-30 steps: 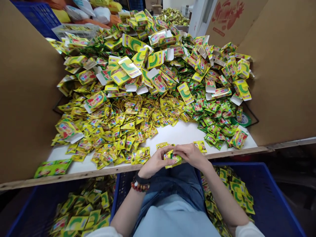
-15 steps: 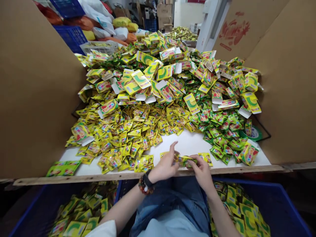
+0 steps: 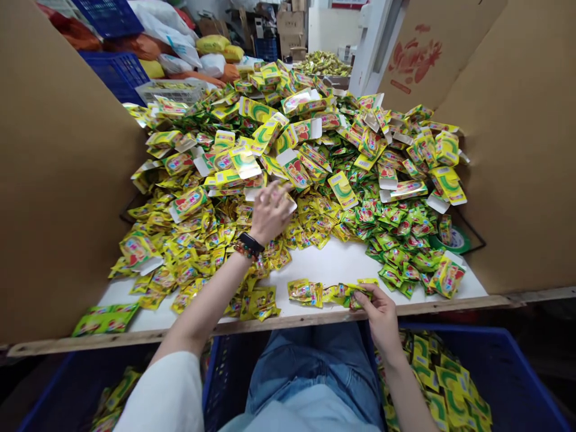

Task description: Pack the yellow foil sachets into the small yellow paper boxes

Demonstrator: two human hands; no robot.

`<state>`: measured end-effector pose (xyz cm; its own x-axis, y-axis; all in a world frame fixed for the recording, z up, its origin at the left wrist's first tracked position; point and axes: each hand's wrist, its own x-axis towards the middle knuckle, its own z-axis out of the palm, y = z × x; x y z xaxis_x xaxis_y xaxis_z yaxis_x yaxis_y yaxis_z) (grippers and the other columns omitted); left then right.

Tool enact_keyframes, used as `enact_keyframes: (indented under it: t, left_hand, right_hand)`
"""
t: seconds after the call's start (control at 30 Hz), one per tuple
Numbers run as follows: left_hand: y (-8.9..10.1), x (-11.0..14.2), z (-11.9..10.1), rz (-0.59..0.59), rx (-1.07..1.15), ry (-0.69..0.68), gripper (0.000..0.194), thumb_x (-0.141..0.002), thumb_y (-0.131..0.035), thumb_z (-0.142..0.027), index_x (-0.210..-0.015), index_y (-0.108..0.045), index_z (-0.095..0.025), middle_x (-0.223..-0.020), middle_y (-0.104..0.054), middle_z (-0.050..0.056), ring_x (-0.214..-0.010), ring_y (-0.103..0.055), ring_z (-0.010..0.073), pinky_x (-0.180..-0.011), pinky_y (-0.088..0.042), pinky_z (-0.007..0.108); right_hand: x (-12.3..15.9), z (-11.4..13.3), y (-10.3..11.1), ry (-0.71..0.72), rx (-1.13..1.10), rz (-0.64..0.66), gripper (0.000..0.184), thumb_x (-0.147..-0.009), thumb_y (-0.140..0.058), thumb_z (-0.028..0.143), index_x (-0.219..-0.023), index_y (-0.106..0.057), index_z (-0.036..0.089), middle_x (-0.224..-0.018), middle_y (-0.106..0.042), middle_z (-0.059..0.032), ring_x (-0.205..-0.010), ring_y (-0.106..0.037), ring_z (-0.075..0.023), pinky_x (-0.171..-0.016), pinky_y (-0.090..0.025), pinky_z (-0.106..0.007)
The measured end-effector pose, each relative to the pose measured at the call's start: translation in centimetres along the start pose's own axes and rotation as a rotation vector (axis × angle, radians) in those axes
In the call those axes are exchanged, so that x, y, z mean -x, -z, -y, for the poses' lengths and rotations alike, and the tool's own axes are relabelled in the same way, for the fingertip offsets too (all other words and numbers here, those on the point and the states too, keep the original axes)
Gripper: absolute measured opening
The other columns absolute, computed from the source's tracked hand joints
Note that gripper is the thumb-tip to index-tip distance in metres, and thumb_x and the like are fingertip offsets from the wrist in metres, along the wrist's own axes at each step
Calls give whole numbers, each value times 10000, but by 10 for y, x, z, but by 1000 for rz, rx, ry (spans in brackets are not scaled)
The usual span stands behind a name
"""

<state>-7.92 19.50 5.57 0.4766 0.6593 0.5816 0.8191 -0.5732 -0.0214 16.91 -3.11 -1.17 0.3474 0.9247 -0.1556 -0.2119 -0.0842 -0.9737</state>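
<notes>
Yellow packets (image 3: 331,294) lie at the front of the counter (image 3: 321,262), lower centre, one end pinched by the right hand's (image 3: 380,315) fingers, seemingly to steady them, while the left hand (image 3: 271,214) bends over boxes (image 3: 294,170) mid-frame, fingers slightly spread, any grip indiscernible.

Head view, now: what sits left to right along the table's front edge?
Green packets → yellow packets by the edge → second yellow group → right hand holding a packet → small box.
</notes>
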Motion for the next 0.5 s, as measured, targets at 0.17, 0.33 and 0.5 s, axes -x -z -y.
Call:
enact_keyframes:
  t: [0.17,0.33,0.5]
  left_hand:
    - [-7,25,-44,250,39,-256,140,-882,-488,-222,-920,-619,-187,-1107,-631,97,-1252,-491,286,-1150,-234,559]
    - [-7,22,-46,260,145,-208,277,-776,-584,-261,-1023,-545,-141,-1089,-574,144,-1072,-540,295,-1102,-309,556]
    - [2,24,-59,225,256,-190,397,-713,-530,-97,-1103,-467,-144,-1136,-549,163,-1013,-560,279,-889,-473,447]
  right_hand:
    - [2,4,-9,29,-19,5,262,-716,-767,407,-846,-683,196,-692,-621,23,-576,-567,-123,-476,-540,-246]
    - [3,9,-4,100,-38,-91,260,-736,-759,387,-870,-663,187,-715,-627,20,-576,-564,-111,-509,-508,-230]
    - [-2,23,-12,177,-51,-140,251,-765,-740,383,-894,-644,191,-718,-611,29,-569,-547,-101,-511,-476,-220]
